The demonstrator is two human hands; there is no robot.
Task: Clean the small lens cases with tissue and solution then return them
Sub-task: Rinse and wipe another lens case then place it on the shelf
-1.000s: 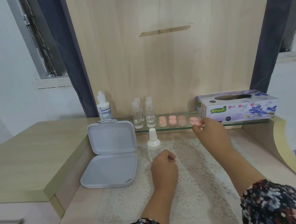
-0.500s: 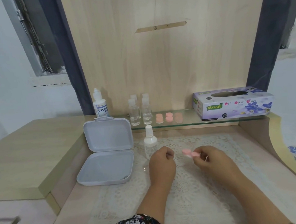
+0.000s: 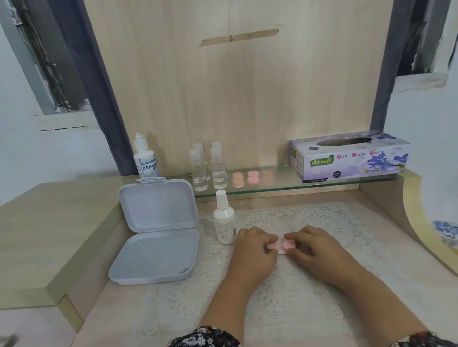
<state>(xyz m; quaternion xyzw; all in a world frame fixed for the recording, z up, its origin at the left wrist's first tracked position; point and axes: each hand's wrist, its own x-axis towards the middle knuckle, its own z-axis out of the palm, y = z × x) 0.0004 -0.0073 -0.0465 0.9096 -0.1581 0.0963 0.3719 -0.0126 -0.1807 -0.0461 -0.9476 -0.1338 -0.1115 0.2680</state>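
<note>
At the left of centre the grey hinged box (image 3: 156, 232) lies open on the desk, lid propped upright, probably to receive cleaned items. Behind it, at the shelf's left end, stands the large solution bottle (image 3: 146, 159). Just right of the box the small white bottle (image 3: 224, 218) stands upright within easy reach of the hands. On the glass shelf (image 3: 277, 185), the clear bottles (image 3: 208, 169) and the remaining pink lens cases (image 3: 252, 177) wait in a row. Low in the middle of the frame, over the lace mat (image 3: 320, 221), the left hand (image 3: 255, 250) and right hand (image 3: 314, 246) each pinch one end of a pink lens case (image 3: 281, 246), fingers curled round its caps, seemingly to unscrew it. At centre right, the tissue box (image 3: 351, 155) sits on the shelf, not yet drawn from.
</note>
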